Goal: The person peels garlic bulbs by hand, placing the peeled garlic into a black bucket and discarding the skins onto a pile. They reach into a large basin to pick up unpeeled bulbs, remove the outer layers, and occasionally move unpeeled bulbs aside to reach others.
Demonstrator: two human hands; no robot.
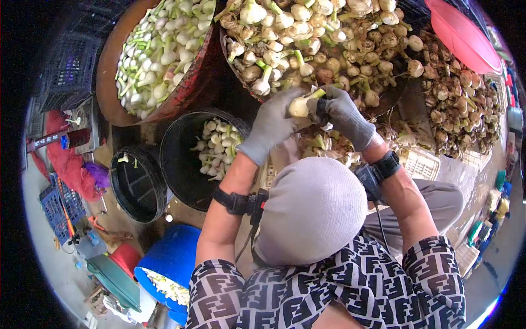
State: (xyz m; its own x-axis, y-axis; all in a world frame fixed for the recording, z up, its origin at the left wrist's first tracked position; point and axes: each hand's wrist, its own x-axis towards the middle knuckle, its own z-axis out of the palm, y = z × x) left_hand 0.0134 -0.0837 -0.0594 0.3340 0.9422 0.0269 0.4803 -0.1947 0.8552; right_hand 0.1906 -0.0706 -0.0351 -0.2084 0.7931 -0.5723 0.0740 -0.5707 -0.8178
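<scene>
My left hand [274, 122], in a grey glove, is closed around a garlic bulb [299, 107] with a short green stem pointing up to the right. My right hand [348, 116], gloved alike, meets it at the stem. Its fingers are closed on a small dark tool [320, 111], whose exact kind I cannot make out. Both hands are just in front of a large tub [226, 57] heaped with unpeeled, brownish garlic bulbs [329, 46]. Loose peelings [323, 143] lie below the hands.
At upper left a rusty red drum [183, 93] holds white garlic with green stems. A black bucket [176, 164] contains peeled bulbs, beside another black tub [138, 183]. More dirty garlic [460, 109] is piled right, under a pink basin [463, 35]. A blue barrel [178, 247] stands lower left.
</scene>
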